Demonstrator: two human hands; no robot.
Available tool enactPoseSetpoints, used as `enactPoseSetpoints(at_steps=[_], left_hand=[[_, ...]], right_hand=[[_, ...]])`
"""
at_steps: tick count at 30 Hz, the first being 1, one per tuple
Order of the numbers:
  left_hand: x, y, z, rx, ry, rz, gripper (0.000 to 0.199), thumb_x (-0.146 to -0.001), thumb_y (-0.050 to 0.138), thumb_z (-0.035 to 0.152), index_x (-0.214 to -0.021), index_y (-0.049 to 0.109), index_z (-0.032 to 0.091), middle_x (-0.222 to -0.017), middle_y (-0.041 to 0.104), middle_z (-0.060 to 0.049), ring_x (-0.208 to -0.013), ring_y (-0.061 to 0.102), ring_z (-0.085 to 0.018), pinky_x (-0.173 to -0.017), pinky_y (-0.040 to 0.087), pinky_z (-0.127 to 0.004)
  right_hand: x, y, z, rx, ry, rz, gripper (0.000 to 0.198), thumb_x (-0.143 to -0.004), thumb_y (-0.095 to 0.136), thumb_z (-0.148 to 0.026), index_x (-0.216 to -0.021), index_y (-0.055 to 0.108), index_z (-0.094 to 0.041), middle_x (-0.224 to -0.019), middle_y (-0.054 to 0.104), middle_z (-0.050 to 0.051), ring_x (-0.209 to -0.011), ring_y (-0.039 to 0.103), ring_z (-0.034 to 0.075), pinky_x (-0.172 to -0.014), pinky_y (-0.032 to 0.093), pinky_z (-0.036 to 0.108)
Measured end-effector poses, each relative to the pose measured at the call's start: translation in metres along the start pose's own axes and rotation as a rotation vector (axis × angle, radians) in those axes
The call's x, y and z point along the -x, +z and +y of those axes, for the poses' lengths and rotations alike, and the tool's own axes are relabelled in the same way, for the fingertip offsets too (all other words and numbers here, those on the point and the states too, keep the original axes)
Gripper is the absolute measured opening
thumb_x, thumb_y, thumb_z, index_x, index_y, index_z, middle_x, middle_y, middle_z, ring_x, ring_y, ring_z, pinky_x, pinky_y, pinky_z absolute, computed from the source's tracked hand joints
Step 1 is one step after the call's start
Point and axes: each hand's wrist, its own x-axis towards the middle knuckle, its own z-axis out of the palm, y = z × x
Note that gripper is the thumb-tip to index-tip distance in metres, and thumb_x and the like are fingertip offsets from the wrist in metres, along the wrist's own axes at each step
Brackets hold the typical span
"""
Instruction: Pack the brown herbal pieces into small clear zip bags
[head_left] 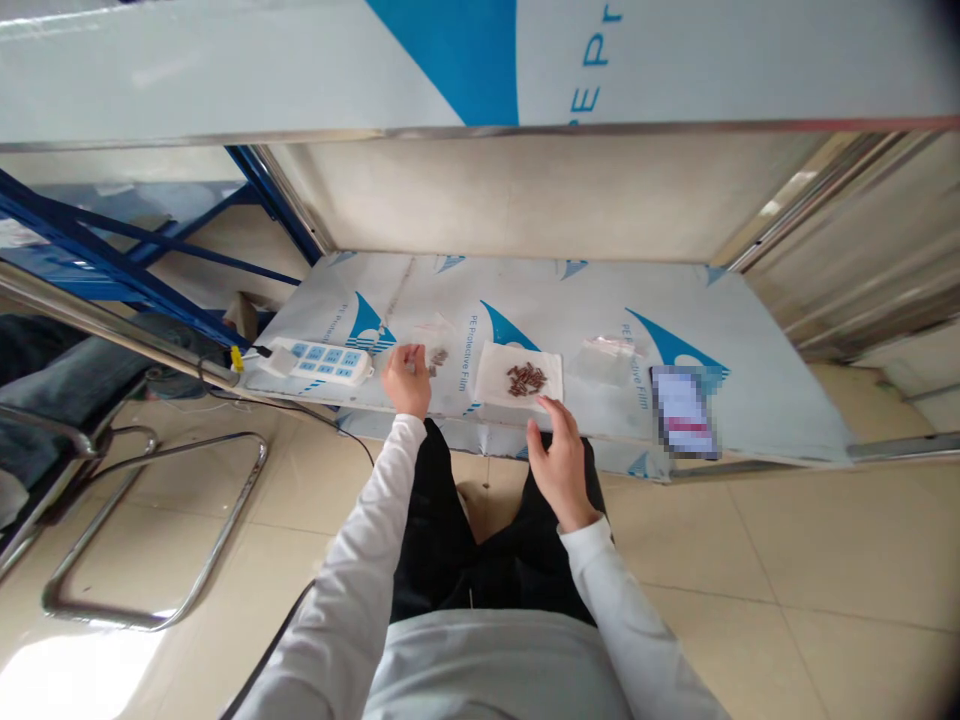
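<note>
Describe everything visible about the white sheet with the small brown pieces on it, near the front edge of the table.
The white sheet is a roughly square, thin piece that looks like paper or plastic film, lying flat on the film-covered table near its front edge. A loose cluster of small brown pieces sits right of its middle; they are too small to identify. The right hand hovers just in front of its right corner; contact cannot be told. The left hand is off to its left.

- The power strip (pixel 324 361) lies at the left end of the bench (pixel 750 330).
- A small bag (pixel 433 345) lies right of it, at the left hand (pixel 406 380).
- A sheet with small parts (pixel 520 378) lies mid-bench, just behind the right hand (pixel 559 462).
- An empty bag (pixel 609 358) and a phone (pixel 682 412) lie further right.
</note>
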Motion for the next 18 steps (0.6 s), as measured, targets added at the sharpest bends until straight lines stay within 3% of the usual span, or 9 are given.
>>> enactPoseSetpoints(at_steps=[5, 8, 13, 16, 18], left_hand=[[-0.007, 0.030, 0.001, 0.033, -0.126, -0.045, 0.017, -0.081, 0.063, 0.034, -0.082, 0.066, 0.018, -0.084, 0.072, -0.006, -0.079, 0.067, -0.019, -0.079, 0.048, -0.031], [-0.025, 0.033, 0.001, 0.012, -0.218, -0.044, 0.024, -0.073, 0.070, 0.041, -0.072, 0.064, 0.018, -0.076, 0.070, -0.007, -0.077, 0.067, -0.023, -0.078, 0.049, -0.035], [-0.058, 0.015, 0.003, -0.027, -0.290, 0.012, 0.033, -0.073, 0.068, 0.050, -0.067, 0.059, 0.019, -0.079, 0.069, -0.010, -0.086, 0.066, -0.028, -0.079, 0.047, -0.038], [-0.066, -0.002, 0.009, 0.040, -0.218, 0.142, 0.032, -0.081, 0.061, 0.048, -0.069, 0.058, 0.018, -0.079, 0.069, -0.008, -0.082, 0.064, -0.023, -0.076, 0.046, -0.032], [-0.053, -0.016, 0.018, 0.181, -0.119, 0.215, 0.031, -0.085, 0.057, 0.047, -0.073, 0.059, 0.018, -0.078, 0.068, -0.006, -0.072, 0.061, -0.018, -0.069, 0.046, -0.028]], right_hand=[[-0.006, -0.001, -0.010, -0.040, 0.015, -0.055, 0.033, -0.091, 0.047, -0.023, -0.121, 0.056, -0.014, -0.119, 0.063, 0.016, -0.114, 0.058, 0.026, -0.099, 0.047, 0.047], [0.001, -0.006, -0.010, -0.043, 0.047, -0.078, 0.032, -0.091, 0.048, -0.023, -0.120, 0.057, -0.015, -0.117, 0.065, 0.015, -0.112, 0.059, 0.026, -0.098, 0.047, 0.046], [0.018, -0.007, -0.003, -0.046, 0.122, -0.130, 0.032, -0.088, 0.050, -0.024, -0.118, 0.059, -0.014, -0.117, 0.065, 0.015, -0.111, 0.059, 0.027, -0.099, 0.046, 0.047], [0.022, -0.005, -0.002, -0.075, 0.150, -0.142, 0.033, -0.087, 0.052, -0.026, -0.116, 0.060, -0.014, -0.116, 0.066, 0.016, -0.111, 0.060, 0.028, -0.099, 0.046, 0.049], [0.019, -0.005, -0.006, -0.128, 0.187, -0.137, 0.033, -0.088, 0.053, -0.030, -0.115, 0.062, -0.014, -0.116, 0.066, 0.016, -0.111, 0.060, 0.029, -0.099, 0.046, 0.050]])
